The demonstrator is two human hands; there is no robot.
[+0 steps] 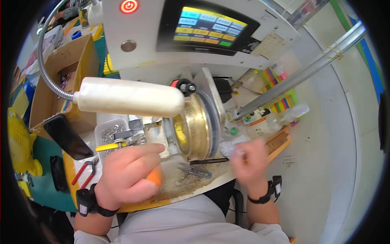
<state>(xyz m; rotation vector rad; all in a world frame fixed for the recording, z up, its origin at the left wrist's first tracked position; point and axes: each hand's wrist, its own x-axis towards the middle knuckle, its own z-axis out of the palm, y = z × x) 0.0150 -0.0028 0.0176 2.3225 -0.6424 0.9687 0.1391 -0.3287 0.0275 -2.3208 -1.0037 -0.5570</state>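
Observation:
My left hand [132, 173] is over the front left of the bench, closed, with the index finger reaching toward the machine. A smooth orange piece [154, 175] shows at its fingertips; whether it is held or worn on a finger I cannot tell. To the right of the wheel, my right hand [250, 162] is curled and somewhat blurred. Something small and pale seems to be at its fingertips, too smeared to name. Between the hands stands a brass-coloured wheel [199, 130] with a yellow inside. Blue-grey thread snips [196, 170] lie on the bench in front of it.
A white-wrapped lamp [130, 96] hangs over the wheel. Left are a plastic tub of small metal parts [109, 134], a black phone [67, 136], red-handled pliers [85, 173] and a cardboard box [61, 61]. Behind is a lit touchscreen [209, 26]; a metal bar [300, 71] slants at right.

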